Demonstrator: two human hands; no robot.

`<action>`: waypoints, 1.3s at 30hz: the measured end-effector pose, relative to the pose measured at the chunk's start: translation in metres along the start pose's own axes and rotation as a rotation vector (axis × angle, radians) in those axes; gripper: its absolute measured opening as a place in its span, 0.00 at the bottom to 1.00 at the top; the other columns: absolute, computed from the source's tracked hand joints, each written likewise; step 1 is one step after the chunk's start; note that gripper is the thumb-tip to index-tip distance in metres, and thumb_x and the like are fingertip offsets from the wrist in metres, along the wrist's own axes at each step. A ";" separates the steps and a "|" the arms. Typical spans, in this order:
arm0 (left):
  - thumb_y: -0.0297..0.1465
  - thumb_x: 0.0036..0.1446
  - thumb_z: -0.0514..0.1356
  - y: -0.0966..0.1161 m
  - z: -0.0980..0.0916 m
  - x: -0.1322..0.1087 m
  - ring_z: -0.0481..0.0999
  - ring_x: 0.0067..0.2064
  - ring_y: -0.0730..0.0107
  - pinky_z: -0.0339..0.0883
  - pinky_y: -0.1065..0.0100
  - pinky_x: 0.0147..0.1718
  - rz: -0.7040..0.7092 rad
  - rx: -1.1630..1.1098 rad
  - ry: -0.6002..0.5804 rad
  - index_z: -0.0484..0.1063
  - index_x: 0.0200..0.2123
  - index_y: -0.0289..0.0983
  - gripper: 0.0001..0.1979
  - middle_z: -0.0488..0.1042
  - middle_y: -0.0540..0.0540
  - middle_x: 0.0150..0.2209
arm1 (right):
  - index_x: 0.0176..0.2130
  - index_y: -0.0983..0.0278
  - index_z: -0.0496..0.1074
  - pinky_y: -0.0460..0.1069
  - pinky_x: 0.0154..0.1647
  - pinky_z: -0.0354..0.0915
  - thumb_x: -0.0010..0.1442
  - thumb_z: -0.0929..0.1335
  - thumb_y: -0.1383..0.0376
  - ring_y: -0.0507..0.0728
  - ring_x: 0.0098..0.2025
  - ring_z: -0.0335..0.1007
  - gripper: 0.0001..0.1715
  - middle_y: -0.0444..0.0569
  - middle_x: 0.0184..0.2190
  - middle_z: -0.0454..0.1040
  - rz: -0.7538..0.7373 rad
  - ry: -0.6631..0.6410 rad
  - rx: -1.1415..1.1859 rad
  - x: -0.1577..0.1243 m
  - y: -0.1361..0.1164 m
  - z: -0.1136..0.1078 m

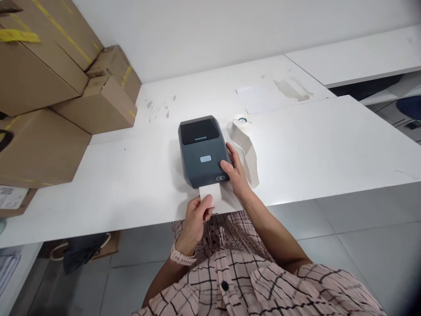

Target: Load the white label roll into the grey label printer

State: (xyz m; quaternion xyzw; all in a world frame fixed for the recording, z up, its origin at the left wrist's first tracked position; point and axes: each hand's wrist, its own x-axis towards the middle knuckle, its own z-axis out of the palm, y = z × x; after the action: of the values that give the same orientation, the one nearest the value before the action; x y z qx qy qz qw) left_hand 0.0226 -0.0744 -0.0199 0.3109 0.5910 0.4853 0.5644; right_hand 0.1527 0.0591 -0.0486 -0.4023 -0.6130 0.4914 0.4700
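Note:
A dark grey label printer (197, 156) stands on the white table, close to its front edge. White label paper (211, 191) sticks out of the printer's front. My left hand (197, 215) pinches the end of this paper between thumb and fingers. My right hand (235, 171) grips the printer's right front corner, with the thumb on top and the fingers along the side. Just behind and right of the printer lies a paper roll (242, 120), and a loose strip (250, 158) curls from it toward the table's front edge.
Cardboard boxes (95, 103) with yellow tape are stacked at the left of the table (312, 149). Torn paper residue (292, 90) marks the tabletop toward the back. A white wall (210, 35) rises behind. A dark bag (83, 250) lies below the table at left.

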 end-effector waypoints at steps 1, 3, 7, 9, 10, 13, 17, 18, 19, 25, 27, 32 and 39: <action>0.53 0.56 0.66 0.005 0.003 0.002 0.53 0.22 0.75 0.52 0.68 0.23 -0.008 -0.040 -0.014 0.62 0.23 0.41 0.26 0.57 0.54 0.20 | 0.75 0.58 0.44 0.62 0.73 0.59 0.69 0.62 0.44 0.64 0.76 0.52 0.46 0.58 0.76 0.52 0.007 -0.003 0.014 0.000 0.000 0.000; 0.52 0.55 0.67 0.011 0.007 0.003 0.51 0.22 0.77 0.51 0.69 0.23 0.018 -0.055 -0.010 0.60 0.23 0.40 0.27 0.54 0.56 0.20 | 0.74 0.58 0.47 0.64 0.72 0.60 0.68 0.64 0.45 0.65 0.76 0.53 0.46 0.58 0.75 0.54 0.013 0.010 0.037 0.000 -0.005 -0.001; 0.51 0.62 0.63 0.003 0.003 0.000 0.52 0.23 0.77 0.59 0.69 0.29 0.079 0.103 -0.039 0.58 0.23 0.40 0.26 0.52 0.57 0.20 | 0.71 0.53 0.55 0.65 0.71 0.61 0.69 0.65 0.55 0.64 0.74 0.57 0.35 0.53 0.70 0.65 -0.214 0.145 -0.155 -0.003 -0.028 -0.004; 0.49 0.66 0.59 -0.006 -0.005 -0.001 0.54 0.24 0.76 0.59 0.69 0.29 0.128 0.172 -0.013 0.58 0.23 0.40 0.26 0.54 0.56 0.21 | 0.69 0.51 0.56 0.65 0.72 0.57 0.70 0.65 0.62 0.62 0.72 0.60 0.32 0.48 0.59 0.77 -0.454 0.156 -0.337 -0.005 -0.044 -0.004; 0.49 0.67 0.58 -0.010 -0.009 -0.002 0.55 0.24 0.75 0.59 0.69 0.28 0.170 0.187 0.037 0.60 0.23 0.39 0.25 0.55 0.55 0.21 | 0.69 0.51 0.56 0.65 0.73 0.55 0.70 0.65 0.65 0.61 0.71 0.62 0.33 0.46 0.53 0.81 -0.566 0.127 -0.427 -0.007 -0.051 -0.004; 0.46 0.68 0.57 -0.012 -0.020 0.002 0.64 0.28 0.73 0.62 0.70 0.29 0.368 0.186 0.334 0.70 0.32 0.39 0.18 0.65 0.52 0.27 | 0.70 0.54 0.54 0.62 0.75 0.47 0.69 0.66 0.66 0.60 0.64 0.70 0.34 0.43 0.46 0.84 -0.752 0.042 -0.669 -0.008 -0.065 0.000; 0.43 0.69 0.57 0.005 -0.022 0.017 0.73 0.60 0.60 0.70 0.62 0.55 0.573 0.209 0.519 0.71 0.61 0.44 0.21 0.72 0.41 0.62 | 0.63 0.58 0.62 0.60 0.73 0.47 0.71 0.66 0.62 0.59 0.53 0.77 0.24 0.46 0.44 0.83 -0.764 0.028 -0.839 -0.007 -0.072 0.007; 0.44 0.69 0.56 0.010 -0.020 0.021 0.68 0.67 0.57 0.67 0.60 0.61 0.578 0.200 0.484 0.67 0.65 0.45 0.24 0.66 0.42 0.69 | 0.62 0.58 0.63 0.60 0.72 0.48 0.71 0.65 0.62 0.59 0.52 0.78 0.21 0.46 0.43 0.82 -0.747 0.009 -0.829 -0.007 -0.071 0.007; 0.44 0.70 0.56 0.014 -0.018 0.024 0.63 0.71 0.55 0.64 0.58 0.65 0.562 0.181 0.437 0.64 0.69 0.46 0.27 0.61 0.43 0.72 | 0.61 0.57 0.63 0.61 0.72 0.49 0.71 0.65 0.61 0.59 0.52 0.77 0.20 0.46 0.43 0.82 -0.722 -0.014 -0.796 -0.007 -0.070 0.006; 0.46 0.71 0.54 0.022 -0.006 0.032 0.56 0.75 0.54 0.59 0.61 0.70 0.516 0.116 0.306 0.56 0.74 0.46 0.32 0.54 0.45 0.76 | 0.73 0.52 0.50 0.67 0.72 0.57 0.70 0.67 0.53 0.68 0.75 0.52 0.39 0.56 0.73 0.58 -0.476 0.009 -0.448 -0.023 -0.044 -0.012; 0.46 0.71 0.53 0.029 -0.010 0.037 0.58 0.75 0.55 0.58 0.61 0.71 0.626 0.110 0.324 0.61 0.72 0.44 0.30 0.58 0.44 0.75 | 0.75 0.49 0.44 0.69 0.72 0.58 0.72 0.64 0.50 0.68 0.77 0.48 0.42 0.53 0.77 0.49 -0.391 -0.007 -0.362 -0.024 -0.043 -0.019; 0.46 0.70 0.53 0.066 -0.028 0.078 0.67 0.70 0.53 0.61 0.54 0.69 0.859 0.030 0.361 0.67 0.67 0.42 0.27 0.69 0.41 0.69 | 0.77 0.46 0.36 0.68 0.76 0.53 0.74 0.57 0.44 0.67 0.79 0.42 0.41 0.43 0.79 0.43 -0.380 -0.127 -0.279 0.013 -0.081 -0.031; 0.29 0.55 0.65 0.075 -0.043 0.147 0.56 0.76 0.50 0.53 0.53 0.72 0.512 0.138 0.150 0.60 0.70 0.43 0.40 0.59 0.42 0.74 | 0.76 0.45 0.30 0.70 0.76 0.46 0.71 0.54 0.35 0.68 0.79 0.37 0.47 0.43 0.79 0.37 -0.489 -0.146 -0.314 0.135 -0.106 -0.023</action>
State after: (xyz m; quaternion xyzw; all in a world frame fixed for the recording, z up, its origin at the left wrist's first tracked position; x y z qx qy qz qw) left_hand -0.0572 0.0757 -0.0084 0.4513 0.5648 0.5923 0.3556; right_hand 0.1402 0.1725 0.0814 -0.2739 -0.7925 0.2904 0.4611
